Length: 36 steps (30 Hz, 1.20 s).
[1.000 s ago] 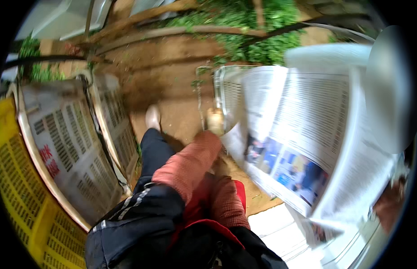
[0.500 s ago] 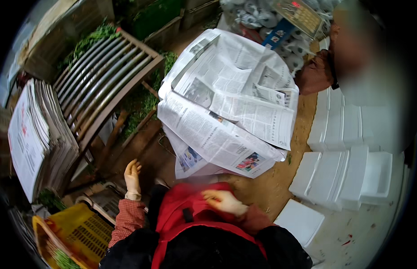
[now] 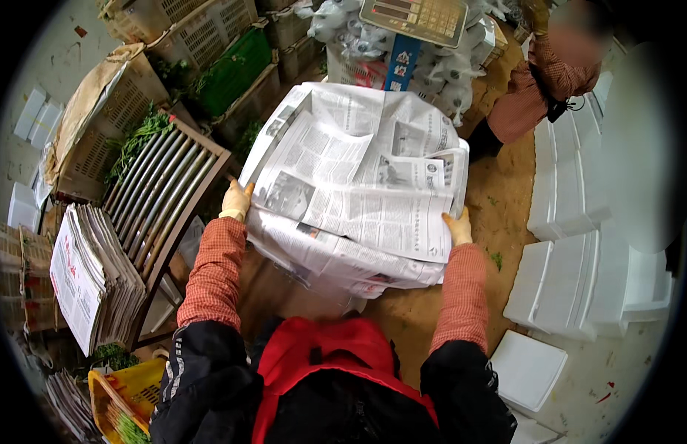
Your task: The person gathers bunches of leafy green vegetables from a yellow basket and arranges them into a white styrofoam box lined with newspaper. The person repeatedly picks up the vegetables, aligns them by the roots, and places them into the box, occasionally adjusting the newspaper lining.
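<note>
In front of me is a white box [image 3: 459, 164], its top covered by spread newspaper sheets [image 3: 343, 159] that hang over the near side. My left hand [image 3: 237, 198], in a pale glove, grips the left edge with the thumb over the paper. At the right near corner my right hand [image 3: 459, 225], also gloved, holds the other side. Fingers of both hands are partly hidden beneath the edge. Thin clear plastic shows under the paper along the near side. What the box contains is out of sight.
Left stand a slatted metal rack [image 3: 162, 192], a newspaper stack [image 3: 99, 274] and a yellow basket [image 3: 136, 392] with greens. A scale [image 3: 417, 18] stands behind, amid plastic bags. White foam boxes [image 3: 558, 277] line the right; another person [image 3: 536, 89] is at the far right.
Both hands have reached forward from near my apron and taken hold of the box's two sides. The newspaper's near flap now hangs down over the side. The other person has moved farther back.
</note>
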Tool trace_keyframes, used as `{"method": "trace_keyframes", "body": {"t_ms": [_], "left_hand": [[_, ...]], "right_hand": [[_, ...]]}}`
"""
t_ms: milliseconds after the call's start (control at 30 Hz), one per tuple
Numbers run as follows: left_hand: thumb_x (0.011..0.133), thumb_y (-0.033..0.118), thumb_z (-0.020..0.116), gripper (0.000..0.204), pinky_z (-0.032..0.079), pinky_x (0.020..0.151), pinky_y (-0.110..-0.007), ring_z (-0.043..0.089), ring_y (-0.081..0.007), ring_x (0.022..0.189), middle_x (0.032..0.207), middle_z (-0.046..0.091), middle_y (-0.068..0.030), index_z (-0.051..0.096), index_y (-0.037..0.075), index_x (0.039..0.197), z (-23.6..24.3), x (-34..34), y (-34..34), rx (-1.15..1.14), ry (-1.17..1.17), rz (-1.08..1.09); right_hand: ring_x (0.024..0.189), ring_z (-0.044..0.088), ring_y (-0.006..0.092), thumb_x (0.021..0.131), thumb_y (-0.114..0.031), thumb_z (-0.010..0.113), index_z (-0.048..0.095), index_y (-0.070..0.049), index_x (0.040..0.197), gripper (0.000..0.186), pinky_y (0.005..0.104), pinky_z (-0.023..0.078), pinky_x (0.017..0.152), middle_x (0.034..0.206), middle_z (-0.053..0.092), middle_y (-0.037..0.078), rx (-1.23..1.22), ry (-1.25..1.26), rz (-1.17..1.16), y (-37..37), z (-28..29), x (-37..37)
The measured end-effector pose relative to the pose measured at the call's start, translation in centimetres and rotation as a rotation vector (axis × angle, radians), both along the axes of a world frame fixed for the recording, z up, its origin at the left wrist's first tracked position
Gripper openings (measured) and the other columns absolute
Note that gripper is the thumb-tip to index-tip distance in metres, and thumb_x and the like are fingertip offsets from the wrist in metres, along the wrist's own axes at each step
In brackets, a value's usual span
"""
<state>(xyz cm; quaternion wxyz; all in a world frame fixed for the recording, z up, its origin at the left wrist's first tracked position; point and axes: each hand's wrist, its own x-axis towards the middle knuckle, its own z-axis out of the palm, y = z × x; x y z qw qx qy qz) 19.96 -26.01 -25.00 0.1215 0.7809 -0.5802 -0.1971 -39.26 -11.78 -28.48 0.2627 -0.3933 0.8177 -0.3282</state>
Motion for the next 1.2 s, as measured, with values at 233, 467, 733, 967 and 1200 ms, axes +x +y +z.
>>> {"method": "trace_keyframes", "body": {"t_ms": [233,467,733,967,1200], "left_hand": [[0.085,0.043,0.059,0.052,0.046,0.088,-0.042,0.059,-0.0370,0.102,0.107,0.062,-0.0249,0.057,-0.001,0.111,0.5,-1.8,-3.0,0.176,-0.080,-0.045],[0.085,0.044,0.058,0.047,0.050,0.077,-0.045,0.063,-0.0377,0.088,0.093,0.066,-0.0213,0.058,0.000,0.103,1.4,-2.1,-5.5,0.056,-0.221,-0.143],[0.086,0.044,0.056,0.047,0.050,0.076,-0.045,0.064,-0.0380,0.086,0.092,0.066,-0.0225,0.056,0.000,0.103,0.9,-2.0,-7.4,0.073,-0.234,-0.144],[0.087,0.043,0.054,0.046,0.050,0.074,-0.046,0.063,-0.0396,0.086,0.090,0.065,-0.0236,0.054,0.000,0.103,0.3,-1.6,-7.0,0.059,-0.238,-0.170],[0.087,0.044,0.055,0.046,0.051,0.075,-0.046,0.064,-0.0380,0.086,0.090,0.066,-0.0224,0.055,0.001,0.103,0.4,-2.0,-7.5,0.104,-0.266,-0.143]], "right_hand": [[0.110,0.056,0.0357,0.073,-0.016,0.069,0.040,0.000,0.133,0.069,0.0370,0.043,0.094,0.120,0.056,0.024,0.061,0.077,-0.133,1.1,0.9,0.0],[0.107,0.058,0.0317,0.075,-0.008,0.063,0.046,-0.003,0.129,0.057,0.0341,0.043,0.092,0.116,0.060,0.019,0.032,0.013,-0.227,4.1,1.1,4.4],[0.109,0.057,0.0298,0.076,-0.003,0.062,0.046,0.001,0.128,0.054,0.0332,0.042,0.094,0.118,0.059,0.018,0.008,-0.042,-0.305,4.4,0.5,5.5],[0.109,0.056,0.0318,0.076,-0.006,0.062,0.046,-0.001,0.128,0.054,0.0343,0.042,0.094,0.118,0.060,0.018,0.006,-0.004,-0.310,4.2,1.6,6.6],[0.111,0.055,0.0355,0.076,-0.012,0.062,0.043,-0.001,0.131,0.059,0.0363,0.042,0.094,0.118,0.058,0.022,0.079,0.128,-0.327,4.3,0.4,6.0]]}}
